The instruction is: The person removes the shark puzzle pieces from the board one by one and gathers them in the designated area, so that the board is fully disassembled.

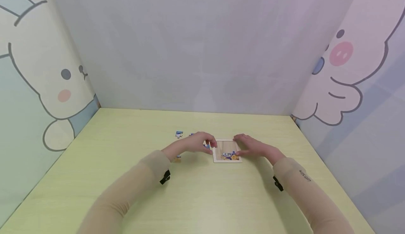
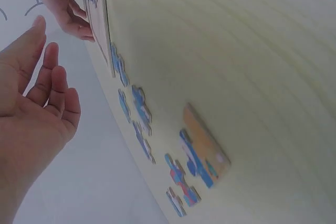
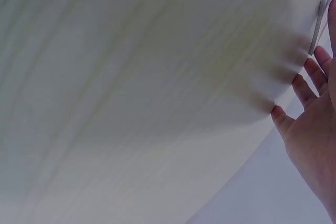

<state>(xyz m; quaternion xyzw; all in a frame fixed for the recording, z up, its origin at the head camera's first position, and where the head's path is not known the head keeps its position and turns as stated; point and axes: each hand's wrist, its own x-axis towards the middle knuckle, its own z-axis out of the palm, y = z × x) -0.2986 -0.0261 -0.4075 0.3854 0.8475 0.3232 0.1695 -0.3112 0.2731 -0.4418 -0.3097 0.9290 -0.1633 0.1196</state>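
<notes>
A square wooden puzzle tray (image 1: 221,161) with a pale rim lies on the table, with a few coloured jigsaw pieces (image 1: 232,156) along its near side. Just left of the tray hovers my left hand (image 1: 197,142), fingers loosely bent. Seen from the left wrist, this hand (image 2: 44,98) has nothing between thumb and fingers. My right hand (image 1: 253,147) rests at the tray's right edge, its thumb near the pieces inside. In the right wrist view, the right fingers (image 3: 302,93) are spread and touch down beside the tray.
Several loose jigsaw pieces (image 2: 142,108) lie left of the tray, partly under my left hand in the head view. One loose piece (image 1: 179,134) sits farther back. A pale wall (image 1: 202,51) rises behind the table (image 1: 202,199), with printed cartoon panels on both sides.
</notes>
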